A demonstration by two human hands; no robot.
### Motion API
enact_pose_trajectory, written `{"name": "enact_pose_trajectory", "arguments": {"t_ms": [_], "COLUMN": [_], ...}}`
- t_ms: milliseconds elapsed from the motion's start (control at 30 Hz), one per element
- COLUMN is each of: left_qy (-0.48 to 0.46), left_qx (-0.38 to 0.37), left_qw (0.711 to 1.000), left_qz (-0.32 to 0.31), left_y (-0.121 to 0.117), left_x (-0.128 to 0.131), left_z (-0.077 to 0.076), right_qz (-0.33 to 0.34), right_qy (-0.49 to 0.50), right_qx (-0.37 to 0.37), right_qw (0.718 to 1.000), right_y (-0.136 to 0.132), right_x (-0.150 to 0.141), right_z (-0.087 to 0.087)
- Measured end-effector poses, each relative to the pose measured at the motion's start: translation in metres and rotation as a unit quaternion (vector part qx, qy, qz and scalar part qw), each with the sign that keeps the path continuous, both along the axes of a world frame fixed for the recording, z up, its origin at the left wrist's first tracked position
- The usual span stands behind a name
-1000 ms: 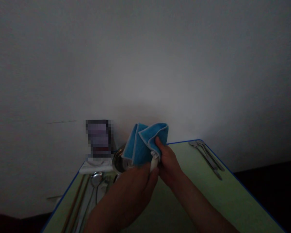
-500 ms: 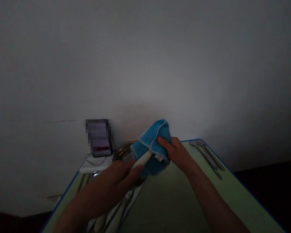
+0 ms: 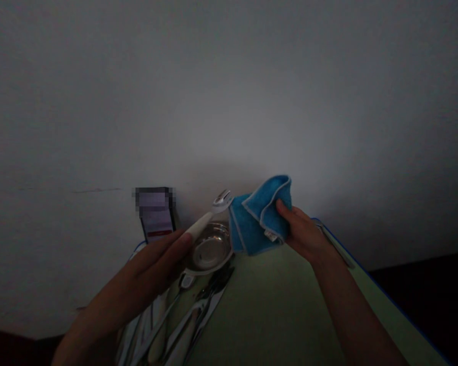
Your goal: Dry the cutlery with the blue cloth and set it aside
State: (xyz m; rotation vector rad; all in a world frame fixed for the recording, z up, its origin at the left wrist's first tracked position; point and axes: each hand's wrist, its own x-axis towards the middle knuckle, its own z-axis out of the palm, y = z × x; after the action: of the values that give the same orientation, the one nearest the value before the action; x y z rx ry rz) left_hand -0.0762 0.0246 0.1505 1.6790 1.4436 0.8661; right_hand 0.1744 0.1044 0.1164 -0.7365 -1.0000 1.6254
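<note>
My left hand [image 3: 152, 264] is closed round the white handle of a utensil [image 3: 209, 213] whose metal head points up and right, just clear of the cloth. My right hand [image 3: 303, 235] pinches a folded blue cloth [image 3: 259, 216] with a pale edge, held up above the green table [image 3: 275, 310]. A steel bowl [image 3: 209, 250] sits on the table below and between the two hands.
Several pieces of cutlery [image 3: 191, 315] lie on the table under my left forearm. A phone [image 3: 156, 216] stands at the back left against the pale wall. A utensil [image 3: 338, 246] shows behind my right wrist near the blue table edge. The room is dim.
The utensil has come out of the cloth: my left hand drew it back to the left, and my right hand carried the cloth up and to the right.
</note>
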Motion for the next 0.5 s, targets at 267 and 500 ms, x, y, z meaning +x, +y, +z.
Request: {"name": "enact_pose_trajectory", "arguments": {"t_ms": [267,500], "left_qy": [0.120,0.256], "left_qx": [0.047,0.078], "left_qw": [0.991,0.959], "left_qz": [-0.037,-0.090], "left_y": [-0.001,0.000], "left_x": [0.039,0.059], "left_z": [0.002,-0.010], "right_qz": [0.190,0.085], "right_qy": [0.166,0.266], "right_qx": [-0.058,-0.159], "right_qw": [0.966,0.947], "right_y": [-0.010,-0.019], "right_x": [-0.038,-0.070], "right_z": [-0.001,-0.001]}}
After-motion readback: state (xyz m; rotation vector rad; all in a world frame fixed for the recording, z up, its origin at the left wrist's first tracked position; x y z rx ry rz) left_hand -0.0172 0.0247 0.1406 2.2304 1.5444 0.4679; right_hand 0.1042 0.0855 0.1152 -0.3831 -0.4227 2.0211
